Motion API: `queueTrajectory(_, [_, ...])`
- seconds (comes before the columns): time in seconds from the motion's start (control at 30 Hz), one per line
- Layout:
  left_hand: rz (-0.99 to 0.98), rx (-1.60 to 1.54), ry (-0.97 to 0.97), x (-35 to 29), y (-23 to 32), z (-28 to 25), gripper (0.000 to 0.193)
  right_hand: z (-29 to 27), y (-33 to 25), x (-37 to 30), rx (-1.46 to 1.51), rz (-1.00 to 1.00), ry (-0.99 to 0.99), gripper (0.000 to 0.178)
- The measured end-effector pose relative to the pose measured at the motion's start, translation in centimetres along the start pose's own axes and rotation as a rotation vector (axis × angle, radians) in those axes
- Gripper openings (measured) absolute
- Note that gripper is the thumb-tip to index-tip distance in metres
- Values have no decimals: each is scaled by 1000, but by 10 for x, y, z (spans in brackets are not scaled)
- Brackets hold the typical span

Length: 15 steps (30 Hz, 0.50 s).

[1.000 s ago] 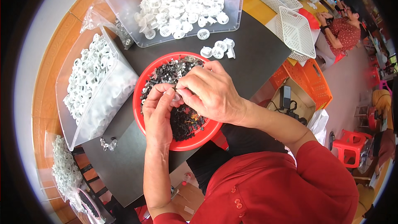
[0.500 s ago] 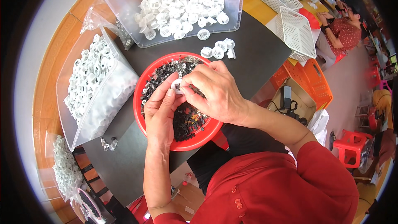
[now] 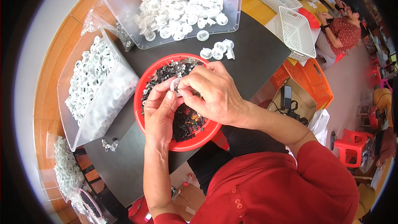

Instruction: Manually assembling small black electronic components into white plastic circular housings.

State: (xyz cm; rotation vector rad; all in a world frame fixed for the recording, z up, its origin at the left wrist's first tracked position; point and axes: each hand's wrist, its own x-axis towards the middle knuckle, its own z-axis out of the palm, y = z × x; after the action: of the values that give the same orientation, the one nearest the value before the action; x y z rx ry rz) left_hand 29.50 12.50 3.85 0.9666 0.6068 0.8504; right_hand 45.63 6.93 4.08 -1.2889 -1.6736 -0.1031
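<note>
Over a red basin both my hands meet at one small round white plastic part. My left hand pinches its edge between thumb and fingers. The thumb and forefinger of my right hand are closed at its right side, on the same part; whether they hold a smaller piece against it is hidden. Many small black and clear pieces fill the basin beneath. Just beyond it, several finished-looking round white parts lie on the dark table.
A clear bin of round white parts stands at the back, another clear bin of white rings at left. A few small clear pieces lie near the left table edge. White baskets, an orange crate and a seated person are at right.
The round white part has tilted and shifted slightly left between my fingers. Both hands stay over the basin, nearly where they were.
</note>
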Motion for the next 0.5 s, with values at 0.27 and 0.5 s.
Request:
queueTrajectory(0.27, [-10,-35,-23,-1,-2,1,27,-1,-1,4,113,23,-22,13])
queueTrajectory(0.5, [-29,-69,-4,-1,-5,-9,25,4,-2,8,235,20,-41,12])
